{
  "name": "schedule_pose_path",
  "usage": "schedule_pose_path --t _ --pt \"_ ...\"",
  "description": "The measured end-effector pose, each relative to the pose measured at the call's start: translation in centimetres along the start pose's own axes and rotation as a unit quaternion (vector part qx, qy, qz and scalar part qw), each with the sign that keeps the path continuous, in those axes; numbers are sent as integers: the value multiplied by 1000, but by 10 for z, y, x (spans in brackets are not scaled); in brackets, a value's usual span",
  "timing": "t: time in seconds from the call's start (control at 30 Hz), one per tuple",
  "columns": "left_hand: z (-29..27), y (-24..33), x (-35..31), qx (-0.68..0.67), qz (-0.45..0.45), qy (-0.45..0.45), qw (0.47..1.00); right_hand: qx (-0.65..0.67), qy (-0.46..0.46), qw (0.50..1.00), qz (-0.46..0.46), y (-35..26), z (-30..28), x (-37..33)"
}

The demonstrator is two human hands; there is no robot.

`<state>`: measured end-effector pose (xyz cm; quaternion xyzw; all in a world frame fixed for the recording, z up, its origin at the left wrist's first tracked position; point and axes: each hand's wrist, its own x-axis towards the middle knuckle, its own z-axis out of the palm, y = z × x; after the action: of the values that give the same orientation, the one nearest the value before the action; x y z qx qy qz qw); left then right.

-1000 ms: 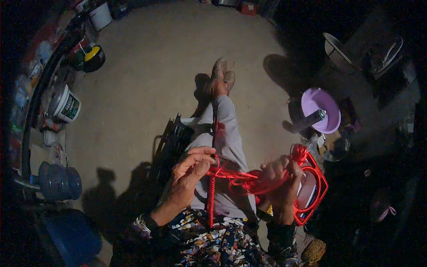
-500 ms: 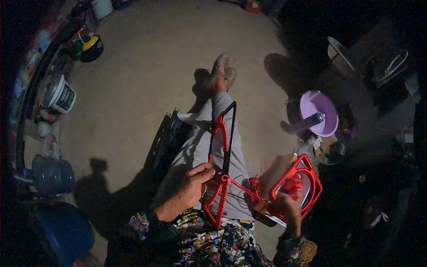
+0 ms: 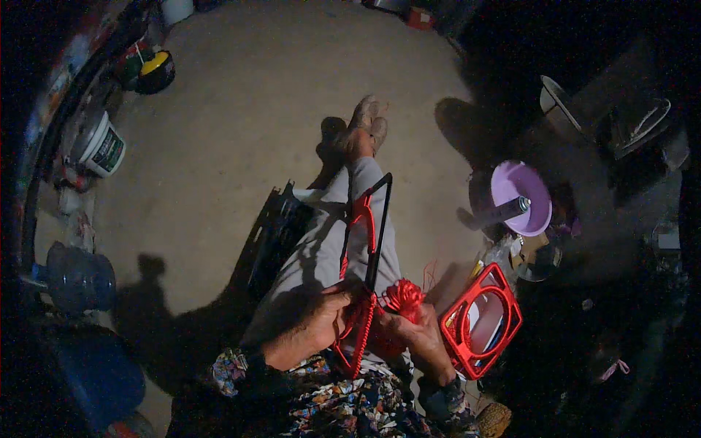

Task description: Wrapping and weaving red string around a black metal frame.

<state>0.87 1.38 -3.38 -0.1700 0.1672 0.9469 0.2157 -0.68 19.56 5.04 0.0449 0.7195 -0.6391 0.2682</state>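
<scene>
While left hand (image 3: 318, 327) meets frame (image 3: 377, 252) (grip shadowed) | right hand (image 3: 420, 337) holds red cord (image 3: 405, 295)

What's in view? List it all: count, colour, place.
Long frame: one, black-red, centre
Cord bundle: one, red, right of centre
Ring-centred frame: one, red, right of cord bundle
Basin: one, purple, right
Can: one, dark, overlapping basin
Bucket: one, white, left
Jug: one, bluish, left
Tub: one, blue, lower left
Round object: one, yellow-black, upper left
Crate-like object: one, black, left of centre
Other items: count unclear, dim, around the edges
Trousered legs: two, grey, centre
Left hand: one, bare, on long frame
Right hand: one, bare, on cord bundle
</scene>
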Motion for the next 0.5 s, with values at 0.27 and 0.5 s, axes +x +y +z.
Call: schedule_pose_path --t 0.27,0.5 --pt "6 -2 0 50 -31 16 998 -13 83 992 93 39 -78 -27" --pt "18 1 3 260 -53 31 964 -8 98 994 -43 35 -39 -11"
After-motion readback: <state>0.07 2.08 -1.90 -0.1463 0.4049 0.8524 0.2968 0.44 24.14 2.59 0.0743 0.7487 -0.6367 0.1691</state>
